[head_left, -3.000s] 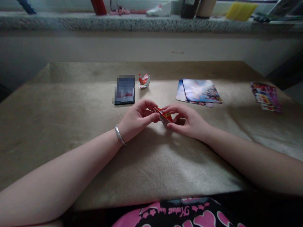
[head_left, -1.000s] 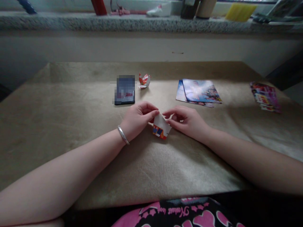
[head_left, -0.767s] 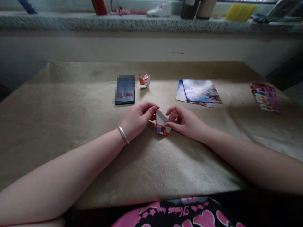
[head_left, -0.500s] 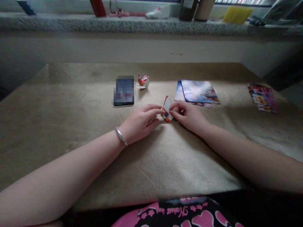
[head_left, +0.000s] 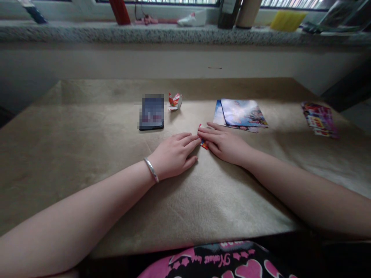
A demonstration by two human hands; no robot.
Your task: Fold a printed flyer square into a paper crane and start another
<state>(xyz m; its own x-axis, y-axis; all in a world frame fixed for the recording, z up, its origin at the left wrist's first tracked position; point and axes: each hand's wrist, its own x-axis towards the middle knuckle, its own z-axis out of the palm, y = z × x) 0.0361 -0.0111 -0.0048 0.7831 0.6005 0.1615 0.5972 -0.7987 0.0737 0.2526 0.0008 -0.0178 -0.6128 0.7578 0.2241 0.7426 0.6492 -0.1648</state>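
Note:
A small folded paper [head_left: 204, 144], white with a red, yellow and blue print, lies flat on the table, mostly hidden under fingers. My right hand [head_left: 224, 142] lies over it with fingers stretched out, pressing on its upper part. At its left edge, the fingertips of my left hand [head_left: 178, 152] touch it, fingers extended and thumb apart. A silver bangle circles my left wrist. Beyond my hands stands a folded red-and-white paper shape [head_left: 175, 102], beside a dark phone-like slab [head_left: 152, 112] that is blurred out.
Printed picture sheets [head_left: 243, 112] lie behind my right hand. Farther right is a pile of colourful printed paper pieces [head_left: 320, 120]. The tan-covered table [head_left: 95, 135] ends at a wall. On the stone sill [head_left: 162, 35] above are bottles and a yellow block [head_left: 288, 20].
My right hand has gone from pinching the paper's edge to lying flat over it. The paper's raised white flap is now pressed down and covered. My left hand has flattened slightly beside it.

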